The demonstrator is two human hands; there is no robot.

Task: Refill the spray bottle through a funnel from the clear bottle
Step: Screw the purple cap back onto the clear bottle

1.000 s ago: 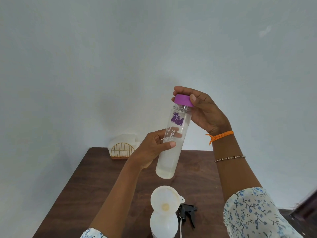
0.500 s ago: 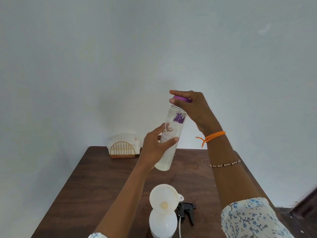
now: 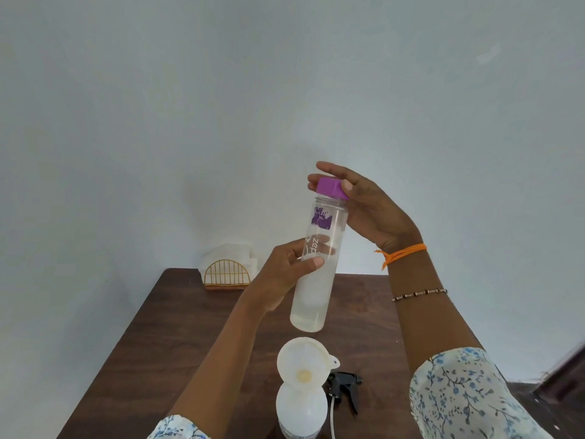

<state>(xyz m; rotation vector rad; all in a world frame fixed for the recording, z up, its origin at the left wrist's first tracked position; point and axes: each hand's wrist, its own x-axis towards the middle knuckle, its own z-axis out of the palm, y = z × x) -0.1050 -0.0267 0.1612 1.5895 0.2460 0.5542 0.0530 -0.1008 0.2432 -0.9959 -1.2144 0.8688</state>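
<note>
A clear bottle [image 3: 316,274] with liquid in its lower half is held upright, slightly tilted, above the table. My left hand [image 3: 285,277] grips its middle. My right hand [image 3: 364,207] has thumb and fingertips on the purple cap [image 3: 330,186], which sits on the bottle's neck. Below, a white funnel [image 3: 304,362] rests in the mouth of the white spray bottle [image 3: 300,410] at the table's near edge. The bottle's base hangs just above the funnel.
The black trigger sprayer head [image 3: 343,388] with its tube lies on the brown wooden table [image 3: 177,337] right of the spray bottle. A gold wire napkin holder [image 3: 226,274] with white napkins stands at the back left corner against the pale wall.
The right hand has turned on the purple cap, its fingers now spread with only the tips touching. The bottle stays in the left hand, shifted slightly.
</note>
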